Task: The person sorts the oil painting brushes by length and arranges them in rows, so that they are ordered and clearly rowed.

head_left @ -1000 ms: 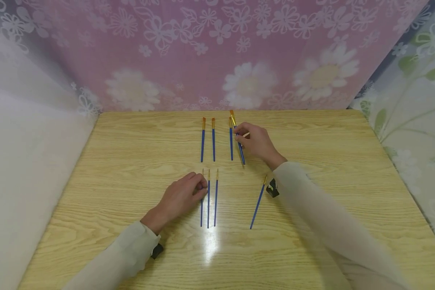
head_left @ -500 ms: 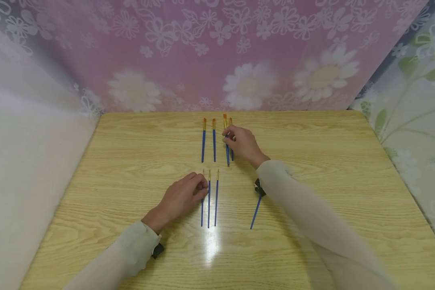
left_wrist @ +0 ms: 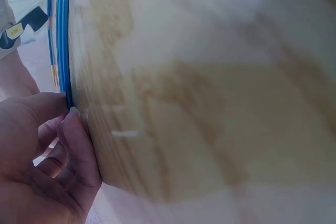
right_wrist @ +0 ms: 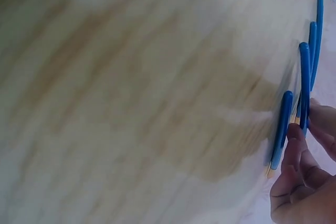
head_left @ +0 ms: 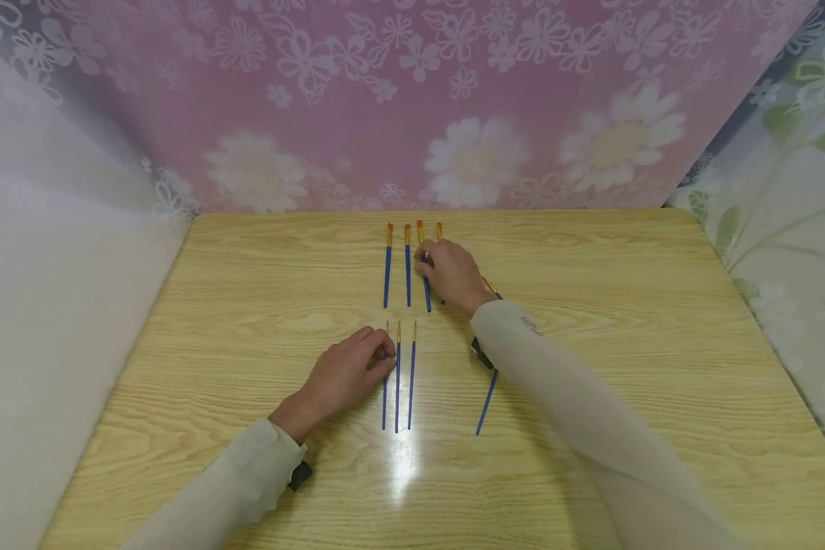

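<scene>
In the head view my right hand (head_left: 451,276) pinches a flat paintbrush (head_left: 427,294) with a blue handle, gold ferrule and orange bristles, at the back row. Left of it lie two flat brushes, an outer one (head_left: 387,276) and an inner one (head_left: 408,276). Another flat brush (head_left: 440,229) is partly hidden behind that hand. Lower down, my left hand (head_left: 347,368) has thumb and fingertip on a thin paintbrush (head_left: 384,409), pinching its handle, as the left wrist view shows. Two thin brushes, a middle one (head_left: 397,382) and a right one (head_left: 411,382), lie beside it.
A slanted thin brush (head_left: 486,401) lies partly under the right sleeve (head_left: 557,382). Beyond the right wrist shows the ferrule end of another brush (head_left: 491,288), mostly hidden. The wooden table (head_left: 247,267) meets a flowered pink cloth (head_left: 357,137) at its back edge.
My right hand has moved left with its flat brush, from right of the rear brush to between it and the left pair, and the brush stands straighter. My left hand has stayed put.
</scene>
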Tool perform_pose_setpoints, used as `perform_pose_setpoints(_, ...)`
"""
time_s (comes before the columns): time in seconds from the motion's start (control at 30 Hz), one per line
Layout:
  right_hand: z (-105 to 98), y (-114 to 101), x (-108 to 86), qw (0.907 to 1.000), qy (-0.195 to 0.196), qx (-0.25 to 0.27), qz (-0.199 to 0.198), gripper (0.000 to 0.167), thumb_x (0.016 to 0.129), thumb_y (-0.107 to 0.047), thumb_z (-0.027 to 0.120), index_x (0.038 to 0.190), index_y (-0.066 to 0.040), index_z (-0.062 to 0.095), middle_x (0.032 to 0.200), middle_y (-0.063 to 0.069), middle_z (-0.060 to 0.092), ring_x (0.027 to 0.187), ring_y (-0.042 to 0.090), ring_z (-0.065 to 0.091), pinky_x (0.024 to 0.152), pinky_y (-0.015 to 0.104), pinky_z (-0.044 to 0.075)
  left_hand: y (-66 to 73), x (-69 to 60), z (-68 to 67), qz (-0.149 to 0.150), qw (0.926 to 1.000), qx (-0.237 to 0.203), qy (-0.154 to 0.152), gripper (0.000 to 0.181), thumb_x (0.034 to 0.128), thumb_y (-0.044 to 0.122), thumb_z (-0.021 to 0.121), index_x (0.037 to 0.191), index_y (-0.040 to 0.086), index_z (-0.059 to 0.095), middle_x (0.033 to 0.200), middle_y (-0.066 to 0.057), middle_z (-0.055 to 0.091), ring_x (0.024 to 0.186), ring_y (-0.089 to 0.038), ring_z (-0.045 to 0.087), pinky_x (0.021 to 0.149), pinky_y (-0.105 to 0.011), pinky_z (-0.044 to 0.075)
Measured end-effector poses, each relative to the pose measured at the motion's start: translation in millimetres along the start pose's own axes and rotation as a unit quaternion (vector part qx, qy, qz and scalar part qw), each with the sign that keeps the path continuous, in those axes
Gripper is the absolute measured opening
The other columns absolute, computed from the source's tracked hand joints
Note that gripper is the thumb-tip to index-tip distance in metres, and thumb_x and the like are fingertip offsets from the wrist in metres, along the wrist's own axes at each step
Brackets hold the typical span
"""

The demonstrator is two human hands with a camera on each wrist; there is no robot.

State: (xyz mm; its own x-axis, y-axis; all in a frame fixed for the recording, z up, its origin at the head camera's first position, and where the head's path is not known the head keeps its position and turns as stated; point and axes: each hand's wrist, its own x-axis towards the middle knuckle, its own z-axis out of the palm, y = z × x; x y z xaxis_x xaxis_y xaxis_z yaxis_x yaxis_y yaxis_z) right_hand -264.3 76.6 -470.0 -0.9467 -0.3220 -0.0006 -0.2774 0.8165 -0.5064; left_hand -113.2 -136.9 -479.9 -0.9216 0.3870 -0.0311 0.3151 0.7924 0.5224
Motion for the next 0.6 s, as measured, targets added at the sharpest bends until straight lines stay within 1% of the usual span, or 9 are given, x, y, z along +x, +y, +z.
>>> perform_pose_setpoints(0.1, 1.6, -2.0, -0.8, 0.9997, -0.001, -0.025, 0.003, 0.027, 0.112, -0.028, 0.064, 0.132, -0.013, 0.072, 0.115, 0.010, 0.069, 0.105, 0.029, 0.065, 0.102, 0.054, 0.053, -0.1, 0.5, 0.6, 0.001, 1.0000, 0.001, -0.002, 0.006, 0.1053, 0.021, 0.074, 0.110, 0.019, 0.071, 0.108, 0.003, 0.070, 0.100, -0.015, 0.072, 0.079, -0.037, 0.058)
perform_pose_setpoints(0.23, 2.2, -5.4, -2.3, 0.9991, 0.001, -0.040, 0.010, 0.028, 0.112, -0.031, 0.064, 0.133, -0.013, 0.073, 0.119, 0.011, 0.068, 0.107, 0.032, 0.066, 0.107, 0.060, 0.050, -0.1, 0.7, 1.3, 0.000, 1.0000, 0.001, -0.003, 0.006, 0.1055, 0.021, 0.073, 0.111, 0.019, 0.071, 0.108, 0.003, 0.069, 0.100, -0.015, 0.072, 0.080, -0.038, 0.058)
perform_pose_setpoints(0.47, 4.0, -6.8, -2.9, 0.9987, 0.004, -0.050, 0.013, 0.033, 0.113, -0.034, 0.061, 0.137, -0.014, 0.072, 0.126, 0.012, 0.066, 0.110, 0.034, 0.066, 0.108, 0.059, 0.049, -0.4, 0.5, 2.0, -0.002, 1.0000, 0.002, -0.002, 0.007, 0.1053, 0.022, 0.074, 0.111, 0.020, 0.071, 0.108, 0.004, 0.069, 0.099, -0.015, 0.071, 0.079, -0.037, 0.057)
perform_pose_setpoints(0.6, 4.0, -5.9, -3.7, 0.9991, 0.010, -0.041, 0.008, 0.033, 0.113, -0.033, 0.061, 0.138, -0.013, 0.072, 0.124, 0.012, 0.066, 0.107, 0.033, 0.065, 0.106, 0.057, 0.050, 0.0, 0.2, 1.1, -0.001, 1.0000, 0.001, -0.002, 0.007, 0.1059, 0.023, 0.074, 0.112, 0.020, 0.071, 0.109, 0.004, 0.069, 0.099, -0.015, 0.071, 0.080, -0.037, 0.057)
